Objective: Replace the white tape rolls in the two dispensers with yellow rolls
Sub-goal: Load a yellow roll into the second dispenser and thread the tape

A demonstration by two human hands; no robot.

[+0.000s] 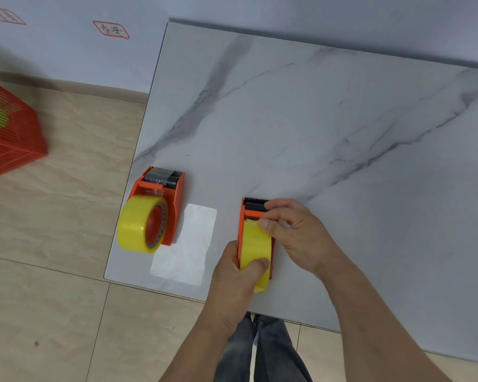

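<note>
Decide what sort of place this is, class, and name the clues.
Probably a plain indoor workroom or staged practice corner, not a home desk: a marble-look table against a bare wall, a tiled floor, and a red plastic basket on the floor.

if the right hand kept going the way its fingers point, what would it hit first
The right hand points left, fingertips already at the yellow roll in the near dispenser. It would press into that roll first; the white sheet lies beyond. Depth is hard to judge.

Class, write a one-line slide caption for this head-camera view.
Both hands, left hand and right hand, work a yellow roll in the near dispenser.
</note>
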